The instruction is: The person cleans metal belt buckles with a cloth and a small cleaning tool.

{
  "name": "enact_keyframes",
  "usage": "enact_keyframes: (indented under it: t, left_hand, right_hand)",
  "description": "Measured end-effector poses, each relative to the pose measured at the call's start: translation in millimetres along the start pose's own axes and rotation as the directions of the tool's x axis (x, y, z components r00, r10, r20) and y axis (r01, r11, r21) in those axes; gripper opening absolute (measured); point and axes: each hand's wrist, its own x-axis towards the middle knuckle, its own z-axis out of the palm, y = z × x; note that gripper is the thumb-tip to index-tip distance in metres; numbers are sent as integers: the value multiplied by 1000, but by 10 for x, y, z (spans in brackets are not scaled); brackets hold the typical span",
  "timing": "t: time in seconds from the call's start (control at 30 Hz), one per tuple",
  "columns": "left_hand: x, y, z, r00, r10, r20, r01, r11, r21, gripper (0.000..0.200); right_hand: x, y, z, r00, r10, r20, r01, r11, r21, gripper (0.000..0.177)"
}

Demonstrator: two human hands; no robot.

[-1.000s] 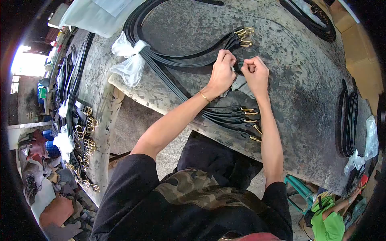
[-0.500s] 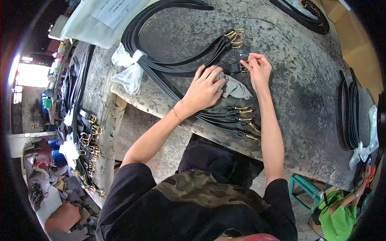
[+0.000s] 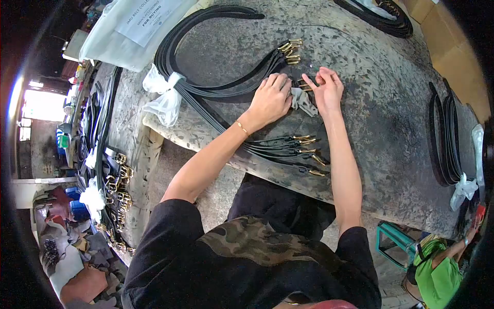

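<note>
Black belts [image 3: 221,93] with gold buckles lie on the worn table, tied at the left with clear plastic [image 3: 165,92]. My left hand [image 3: 271,98] is closed over a grey cloth [image 3: 303,102] beside one belt's buckle end. Close to its right, my right hand [image 3: 327,91] is at a gold buckle [image 3: 305,86], its index finger reaching toward it and the other fingers curled; the exact contact is too small to tell. One group of buckles [image 3: 291,51] lies beyond my hands, another [image 3: 312,154] nearer my body.
A labelled plastic bag [image 3: 135,31] lies at the upper left. More tied belts [image 3: 448,139] are at the right and a coil [image 3: 383,20] at the top right. Buckled belts [image 3: 116,180] fill the left side. A person in green [image 3: 437,273] is at the lower right.
The cloth looks more bunched and has shifted with my left hand toward the buckle. A small green-ended item at my right fingertips is no longer visible, and the index finger now extends left.
</note>
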Motion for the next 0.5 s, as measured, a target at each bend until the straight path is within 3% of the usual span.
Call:
enact_keyframes:
  t: [0.23,0.3,0.37,0.43,0.5]
  left_hand:
    - [-333,-75,-333,991,128,31,-125,988,-89,22]
    - [-459,-91,-444,997,9,77,10,970,-242,15]
    - [-526,-116,-450,996,-8,83,29,966,-255,15]
    - [-536,-88,-405,993,-113,-20,105,962,-251,16]
    - [-387,-75,-376,991,-112,-76,89,963,-256,21]
  right_hand:
    - [10,6,-5,1000,12,2,-12,1000,-21,7]
    - [4,-16,5,1000,17,-4,-17,1000,-18,6]
    - [9,-6,6,1000,21,1,-21,1000,-22,6]
    - [15,-9,-4,1000,27,4,-27,999,-25,6]
    - [5,-13,21,999,34,10,-34,999,-33,6]
